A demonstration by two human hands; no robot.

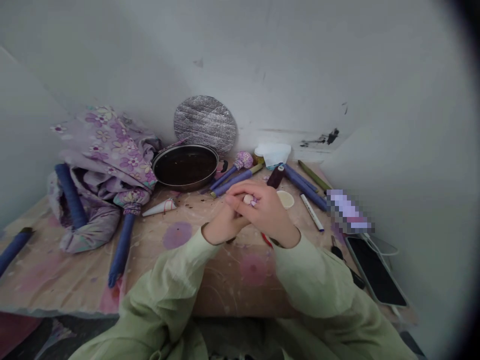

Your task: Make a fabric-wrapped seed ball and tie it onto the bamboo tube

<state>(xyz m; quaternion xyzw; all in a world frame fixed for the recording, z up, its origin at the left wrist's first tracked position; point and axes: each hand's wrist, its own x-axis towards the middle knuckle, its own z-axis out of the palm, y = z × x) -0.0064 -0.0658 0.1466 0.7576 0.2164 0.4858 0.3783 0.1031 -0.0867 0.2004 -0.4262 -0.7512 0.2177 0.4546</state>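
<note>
Small pale rounded piece [248, 199], with a fleck of purple at its edge, sits between 2 bare hands just above a table, near the table's middle. Its material is hard to tell at this size. The right hand [269, 212] lies over the left hand [225, 225], with its fingers [243, 189] pressed together and curled around the piece. The left hand's fingers [233, 202] press in from the other side, so the piece is pinched between both hands. Pale green sleeves [180, 265] run from the wrists toward the camera. A red item [266, 240] shows just below the right hand. The table's patterned cover [232, 280] has pink and purple circles. Beyond the hands, a dark metal pan [185, 166] holding dark liquid leans near a round quilted silver mat [205, 123]. To the left lies crumpled floral purple fabric [108, 150], beside blue-purple wrapped rods [122, 250] and a white paper cone [159, 207]. A purple ball on a rod [243, 160] lies near the top edge. To the right are a dark red spool [275, 176], a cream disc [285, 199], a white marker [312, 212], a pixelated object [348, 212] and a black smartphone [375, 270].
</note>
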